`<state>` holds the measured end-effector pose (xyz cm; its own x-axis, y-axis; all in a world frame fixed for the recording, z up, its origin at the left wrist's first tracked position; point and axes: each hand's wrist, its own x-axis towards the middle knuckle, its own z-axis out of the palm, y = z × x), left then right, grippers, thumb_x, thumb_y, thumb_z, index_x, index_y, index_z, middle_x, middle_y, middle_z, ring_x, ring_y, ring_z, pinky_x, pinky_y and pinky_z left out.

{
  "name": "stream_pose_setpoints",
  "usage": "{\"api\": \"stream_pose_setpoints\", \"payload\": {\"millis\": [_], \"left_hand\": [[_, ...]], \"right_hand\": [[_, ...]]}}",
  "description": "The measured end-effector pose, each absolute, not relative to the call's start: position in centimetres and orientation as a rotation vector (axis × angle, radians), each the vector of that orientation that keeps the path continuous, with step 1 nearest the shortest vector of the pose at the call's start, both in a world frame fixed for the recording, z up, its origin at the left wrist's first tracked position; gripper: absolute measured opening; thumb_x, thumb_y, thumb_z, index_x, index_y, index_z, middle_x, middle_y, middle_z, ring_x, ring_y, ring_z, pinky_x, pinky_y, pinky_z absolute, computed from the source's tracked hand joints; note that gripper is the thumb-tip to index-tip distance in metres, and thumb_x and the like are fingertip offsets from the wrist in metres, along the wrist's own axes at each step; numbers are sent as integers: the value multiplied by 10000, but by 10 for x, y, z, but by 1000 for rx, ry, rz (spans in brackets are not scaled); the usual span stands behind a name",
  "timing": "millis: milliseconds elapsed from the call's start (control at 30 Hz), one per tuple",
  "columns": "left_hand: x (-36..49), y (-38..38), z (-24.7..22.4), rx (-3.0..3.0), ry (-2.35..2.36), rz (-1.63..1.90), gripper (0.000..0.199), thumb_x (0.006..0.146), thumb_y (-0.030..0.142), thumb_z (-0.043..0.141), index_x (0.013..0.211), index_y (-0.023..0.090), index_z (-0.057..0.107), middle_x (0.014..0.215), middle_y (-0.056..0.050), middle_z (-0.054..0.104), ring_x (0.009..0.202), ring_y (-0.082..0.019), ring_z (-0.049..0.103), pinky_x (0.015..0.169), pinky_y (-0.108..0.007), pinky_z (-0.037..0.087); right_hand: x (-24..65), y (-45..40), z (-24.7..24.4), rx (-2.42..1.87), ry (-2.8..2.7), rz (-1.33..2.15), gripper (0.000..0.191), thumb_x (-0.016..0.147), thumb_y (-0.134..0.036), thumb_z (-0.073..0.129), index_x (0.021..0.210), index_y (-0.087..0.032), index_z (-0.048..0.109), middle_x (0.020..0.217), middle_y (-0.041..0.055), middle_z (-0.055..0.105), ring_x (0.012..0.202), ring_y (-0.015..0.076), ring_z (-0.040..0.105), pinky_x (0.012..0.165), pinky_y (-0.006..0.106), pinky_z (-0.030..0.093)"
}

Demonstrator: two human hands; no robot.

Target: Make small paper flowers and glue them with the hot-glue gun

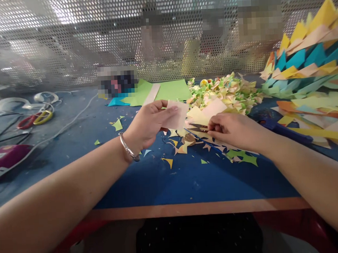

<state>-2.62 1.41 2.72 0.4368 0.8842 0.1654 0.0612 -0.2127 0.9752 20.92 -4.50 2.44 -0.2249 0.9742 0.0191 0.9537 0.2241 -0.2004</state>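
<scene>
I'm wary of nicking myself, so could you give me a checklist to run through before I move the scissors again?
1. Paper held: ok; the left hand pinches the pale paper.
2. Scissors in hand: ok; the right hand holds them.
3. Left hand away from the scissors: ok; they look apart.
4. Scissors off the paper's edge: cannot tell; the tips are very close.
5. Table below free of scraps: not ok; many lie there.
</scene>
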Motion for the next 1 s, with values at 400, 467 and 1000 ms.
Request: {"api": "stream_pose_setpoints", "payload": {"millis": [400, 467, 1000], "left_hand": [[-3, -27, 14, 1319, 744, 905, 179, 909, 223, 627, 744, 182, 572, 694, 8, 589, 592, -88, 554, 534, -221, 471], [-2, -24, 17, 1317, 718, 916, 179, 900, 232, 638, 745, 183, 564, 689, 9, 577, 604, -90, 553, 565, -219, 498], [-7, -19, 25, 1293, 574, 953, 151, 875, 192, 658, 751, 148, 585, 713, 17, 582, 605, -68, 547, 574, -185, 445]], "right_hand": [[208, -46, 23, -1603, -1926, 506, 148, 852, -355, 600, 799, -217, 590, 682, 8, 589, 578, 150, 523, 568, 301, 392], [203, -49, 25, -1542, -1876, 602, 165, 866, -372, 609, 810, -220, 578, 668, -3, 570, 549, 142, 499, 546, 298, 377], [175, -53, 22, -1104, -1637, 908, 96, 873, -290, 650, 824, -225, 599, 686, -3, 616, 612, 138, 574, 550, 257, 454]]}}
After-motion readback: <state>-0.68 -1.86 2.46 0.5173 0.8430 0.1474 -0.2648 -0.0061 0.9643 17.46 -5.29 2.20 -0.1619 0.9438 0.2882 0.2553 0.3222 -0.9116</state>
